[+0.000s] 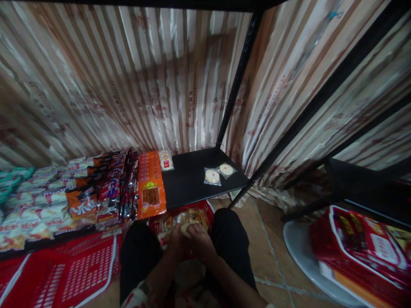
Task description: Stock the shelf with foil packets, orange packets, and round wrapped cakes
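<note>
Both my hands are down between my knees over a red basket (205, 209) of snack packets. My left hand (176, 240) and my right hand (201, 239) are closed together on a small round wrapped cake (186, 228). Just beyond, on the low black shelf (189, 179), lie two clear packets, each with a round white cake (212, 176) (226, 170). A small white and red packet (166, 162) lies further back beside a long orange snack packet (150, 186).
Rows of snack bags (48, 201) fill the shelf's left part. A red basket (67, 273) lies at lower left. Red packaged boxes (362, 248) sit on a white stool at right. Black shelf posts (236, 85) and striped curtain stand behind.
</note>
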The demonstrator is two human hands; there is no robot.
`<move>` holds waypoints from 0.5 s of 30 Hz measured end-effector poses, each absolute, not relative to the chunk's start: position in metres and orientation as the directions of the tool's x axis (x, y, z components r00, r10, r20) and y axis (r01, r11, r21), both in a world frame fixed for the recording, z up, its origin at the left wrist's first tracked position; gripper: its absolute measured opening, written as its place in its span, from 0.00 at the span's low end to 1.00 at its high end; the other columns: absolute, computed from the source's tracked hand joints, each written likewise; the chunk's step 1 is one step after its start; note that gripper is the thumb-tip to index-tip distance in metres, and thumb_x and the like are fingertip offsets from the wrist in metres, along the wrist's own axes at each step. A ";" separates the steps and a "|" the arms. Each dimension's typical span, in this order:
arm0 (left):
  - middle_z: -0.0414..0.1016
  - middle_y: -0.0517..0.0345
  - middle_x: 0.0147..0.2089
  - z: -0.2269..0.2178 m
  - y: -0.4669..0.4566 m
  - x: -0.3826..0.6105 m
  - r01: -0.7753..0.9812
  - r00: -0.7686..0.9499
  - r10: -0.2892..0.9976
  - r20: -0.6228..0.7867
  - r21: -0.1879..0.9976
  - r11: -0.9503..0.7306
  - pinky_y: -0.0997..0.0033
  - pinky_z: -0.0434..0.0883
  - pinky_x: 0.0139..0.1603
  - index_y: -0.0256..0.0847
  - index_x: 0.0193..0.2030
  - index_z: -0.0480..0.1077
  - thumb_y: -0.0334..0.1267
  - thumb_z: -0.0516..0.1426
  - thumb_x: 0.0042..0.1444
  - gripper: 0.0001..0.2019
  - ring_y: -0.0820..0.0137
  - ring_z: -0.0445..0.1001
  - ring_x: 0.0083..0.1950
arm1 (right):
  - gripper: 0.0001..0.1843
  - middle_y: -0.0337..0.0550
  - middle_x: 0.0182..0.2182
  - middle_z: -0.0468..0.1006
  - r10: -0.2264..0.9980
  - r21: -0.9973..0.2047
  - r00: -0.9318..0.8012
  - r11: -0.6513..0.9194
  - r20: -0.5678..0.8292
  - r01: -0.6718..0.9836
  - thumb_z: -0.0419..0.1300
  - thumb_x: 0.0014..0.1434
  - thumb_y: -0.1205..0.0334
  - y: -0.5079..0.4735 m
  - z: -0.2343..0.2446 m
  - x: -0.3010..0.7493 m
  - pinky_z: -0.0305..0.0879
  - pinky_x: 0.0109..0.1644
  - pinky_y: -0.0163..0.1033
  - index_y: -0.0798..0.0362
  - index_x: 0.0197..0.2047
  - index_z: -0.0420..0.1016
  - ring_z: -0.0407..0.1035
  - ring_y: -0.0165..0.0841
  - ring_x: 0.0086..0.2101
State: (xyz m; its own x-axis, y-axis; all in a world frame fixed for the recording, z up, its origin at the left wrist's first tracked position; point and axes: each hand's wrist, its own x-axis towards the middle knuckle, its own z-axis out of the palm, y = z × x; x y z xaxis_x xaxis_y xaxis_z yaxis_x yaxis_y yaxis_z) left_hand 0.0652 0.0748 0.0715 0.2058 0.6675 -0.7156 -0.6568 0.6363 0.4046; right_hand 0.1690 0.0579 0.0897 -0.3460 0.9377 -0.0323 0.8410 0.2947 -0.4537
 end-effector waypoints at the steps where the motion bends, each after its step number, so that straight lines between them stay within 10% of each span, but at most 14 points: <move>1: 0.71 0.55 0.24 0.077 0.077 0.065 -0.665 0.172 0.644 -0.746 0.394 0.634 0.66 0.70 0.40 0.38 0.25 0.67 0.46 0.52 0.53 0.13 0.66 0.73 0.31 | 0.10 0.48 0.43 0.74 0.943 -0.457 -0.332 0.291 -0.011 0.841 0.53 0.57 0.67 0.057 0.088 0.170 0.60 0.51 0.39 0.53 0.42 0.72 0.66 0.37 0.44; 15: 0.72 0.53 0.31 0.116 0.080 0.068 -0.686 -0.065 0.685 -0.726 0.530 0.498 0.71 0.70 0.40 0.36 0.32 0.66 0.43 0.49 0.58 0.12 0.70 0.74 0.33 | 0.08 0.44 0.31 0.74 0.929 -0.600 -0.141 0.331 0.342 0.728 0.50 0.53 0.67 0.048 0.092 0.192 0.68 0.40 0.38 0.52 0.37 0.66 0.70 0.35 0.34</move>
State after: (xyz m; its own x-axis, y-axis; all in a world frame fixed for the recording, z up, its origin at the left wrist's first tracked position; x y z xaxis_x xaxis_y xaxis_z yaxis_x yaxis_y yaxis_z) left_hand 0.0684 0.0805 0.1155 -0.0646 0.6846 -0.7261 -0.6863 0.4978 0.5304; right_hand 0.1921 0.0484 0.0918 -0.1410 0.9290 0.3422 0.7284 0.3314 -0.5996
